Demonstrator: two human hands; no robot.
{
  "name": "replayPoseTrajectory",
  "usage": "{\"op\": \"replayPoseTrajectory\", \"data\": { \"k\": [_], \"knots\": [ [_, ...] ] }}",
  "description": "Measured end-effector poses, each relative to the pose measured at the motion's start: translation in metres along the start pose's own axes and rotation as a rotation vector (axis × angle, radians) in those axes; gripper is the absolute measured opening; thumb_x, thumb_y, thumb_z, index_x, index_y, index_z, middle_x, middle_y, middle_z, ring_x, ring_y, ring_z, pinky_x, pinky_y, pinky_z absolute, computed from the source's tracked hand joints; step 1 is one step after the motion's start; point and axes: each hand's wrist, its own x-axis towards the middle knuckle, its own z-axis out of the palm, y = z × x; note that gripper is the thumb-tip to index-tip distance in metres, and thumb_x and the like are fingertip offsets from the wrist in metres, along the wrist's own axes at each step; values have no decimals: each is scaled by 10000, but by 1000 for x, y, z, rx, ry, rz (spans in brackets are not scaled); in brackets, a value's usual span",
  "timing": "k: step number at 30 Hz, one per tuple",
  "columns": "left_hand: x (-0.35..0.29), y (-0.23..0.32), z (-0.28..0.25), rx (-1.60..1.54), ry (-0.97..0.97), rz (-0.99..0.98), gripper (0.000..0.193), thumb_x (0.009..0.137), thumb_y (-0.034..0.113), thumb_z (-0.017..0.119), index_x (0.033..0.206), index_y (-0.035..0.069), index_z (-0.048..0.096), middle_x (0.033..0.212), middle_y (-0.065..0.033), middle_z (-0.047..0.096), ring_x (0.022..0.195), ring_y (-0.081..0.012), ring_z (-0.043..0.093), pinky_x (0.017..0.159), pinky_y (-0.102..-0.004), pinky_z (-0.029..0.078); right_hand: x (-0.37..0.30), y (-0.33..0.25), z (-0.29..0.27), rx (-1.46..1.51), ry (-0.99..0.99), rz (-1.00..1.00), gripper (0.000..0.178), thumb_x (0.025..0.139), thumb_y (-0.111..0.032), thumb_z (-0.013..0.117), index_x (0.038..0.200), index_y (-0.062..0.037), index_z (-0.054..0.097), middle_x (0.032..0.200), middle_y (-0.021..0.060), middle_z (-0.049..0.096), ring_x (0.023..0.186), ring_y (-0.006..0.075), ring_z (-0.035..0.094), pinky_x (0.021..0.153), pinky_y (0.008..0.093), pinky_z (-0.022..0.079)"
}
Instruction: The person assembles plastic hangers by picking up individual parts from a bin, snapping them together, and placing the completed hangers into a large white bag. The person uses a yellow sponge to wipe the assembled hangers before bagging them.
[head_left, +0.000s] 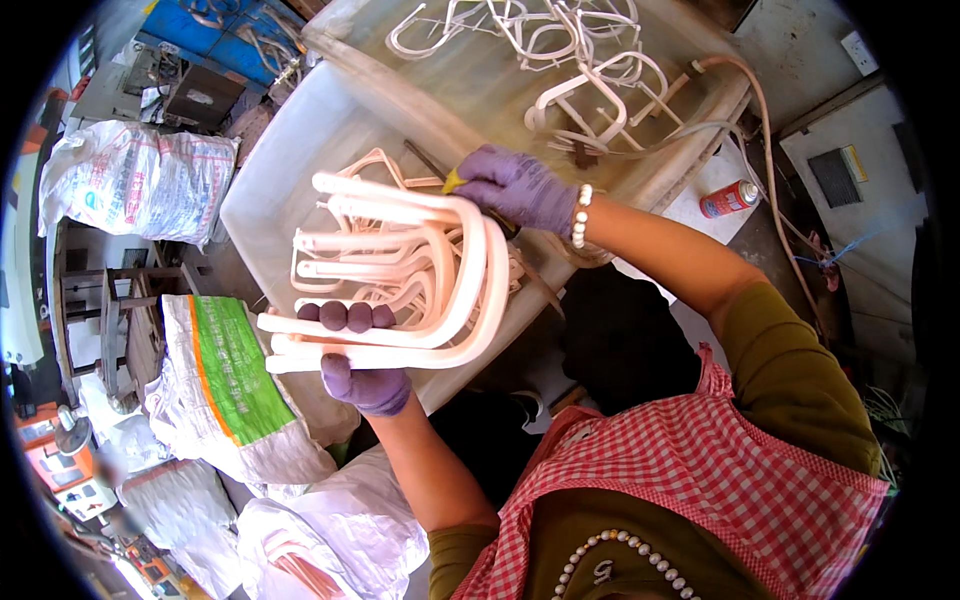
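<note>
My left hand [366, 385], in a purple glove, is closed round a bundle of pale pink bent tubes [470, 290]. Its thumb lies under the lower tube and its fingers curl over from above. The tubes are U-shaped, with their free ends toward the left. At the upper bend, my right hand [520, 190], also gloved in purple, is closed on a tool with a yellow and dark handle [453, 182]. The tool's working end cannot be made out clearly. More pale tubes [375, 163] lie beneath the bundle in a white plastic bin [265, 190].
Behind stands a larger tub [400, 85] with water and tangled pale tubes [600, 85]. A hose [765, 130] runs down its right side, near a red spray can [728, 199]. White sacks [140, 180], one with a green panel [235, 375], crowd the left.
</note>
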Motion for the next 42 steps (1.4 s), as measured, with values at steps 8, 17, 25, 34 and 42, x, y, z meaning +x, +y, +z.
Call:
{"op": "replayPoseTrajectory", "data": {
  "k": [8, 17, 25, 34, 42],
  "knots": [
    [0, 2, 4, 17, 111, 44, 382, 817, 143, 684, 1122, 148, 453, 1000, 34, 490, 849, -122, 460, 812, -312, 388, 24, -64, -47, 322, 124, 306, 272, 871, -273, 649, 1006, -36, 646, 946, 108, 625, 837, 196, 625, 776, 319, 503],
    [0, -6, 5, 109, 227, 100, 378, 886, 223, 603, 1196, 75, 446, 1049, -33, 518, 922, -168, 524, 898, -374, 458, 9, -81, -46, -44, -70, -222, 154, 824, -209, 663, 903, -83, 626, 1003, 103, 586, 923, 299, 578, 814, 375, 460],
    [-1, -4, 5, 141, 297, 125, 383, 875, 237, 582, 1186, 50, 458, 1009, -50, 516, 952, -184, 513, 896, -369, 438, 6, -101, -41, -156, -18, -407, 77, 798, -181, 619, 846, -121, 622, 886, 59, 590, 800, 240, 599, 713, 376, 478],
    [-4, -1, -6, 172, 379, 107, 399, 869, 283, 582, 1159, 36, 461, 959, -69, 511, 925, -197, 505, 881, -365, 417, 0, -103, -36, -181, -94, -455, 108, 774, -197, 629, 851, -121, 620, 983, 63, 600, 806, 269, 583, 739, 389, 456],
    [-5, 8, -13, 135, 290, 93, 349, 868, 268, 614, 1116, 61, 484, 964, -57, 538, 934, -179, 529, 906, -348, 435, 0, -56, -32, -298, -9, -243, 159, 786, -199, 610, 933, -144, 634, 970, 66, 600, 868, 250, 607, 766, 374, 465]
  ]
}}
